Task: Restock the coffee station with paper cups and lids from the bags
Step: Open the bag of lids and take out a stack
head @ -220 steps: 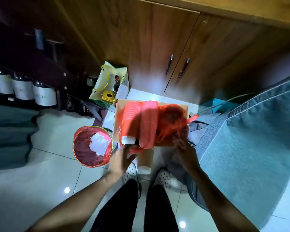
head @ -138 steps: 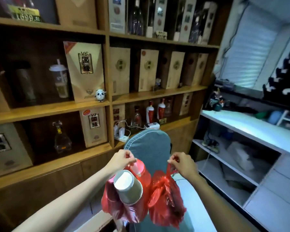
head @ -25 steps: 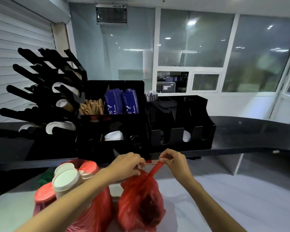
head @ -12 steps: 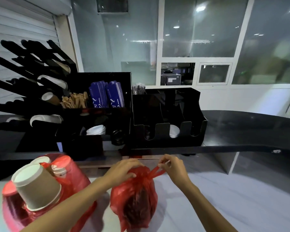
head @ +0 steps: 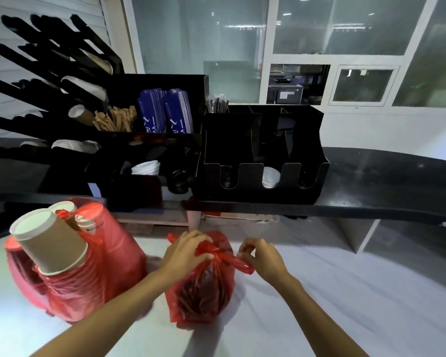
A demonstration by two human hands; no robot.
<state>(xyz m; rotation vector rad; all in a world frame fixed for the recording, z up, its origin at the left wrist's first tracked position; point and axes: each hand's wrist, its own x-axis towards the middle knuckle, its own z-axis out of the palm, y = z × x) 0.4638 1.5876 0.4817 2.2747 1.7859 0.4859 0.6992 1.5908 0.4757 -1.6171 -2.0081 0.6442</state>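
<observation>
White counter (head: 345, 292), hands (head: 183, 253) on red bag (head: 201, 287)

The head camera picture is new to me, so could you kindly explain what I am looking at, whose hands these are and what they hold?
There is no machine here. A person wears one wide-angle camera on the head, looking forward and down, so the two bare arms at the bottom are the wearer's own.

On the pale surface stands a small red bag, tied shut at the top. The left hand grips its knot; the right hand pinches one loose tail of the knot.

To the left sits a larger red bag with paper cups sticking out of it.

Behind, on the black counter, are a black organiser with slots for lids and a cup rack.
</observation>
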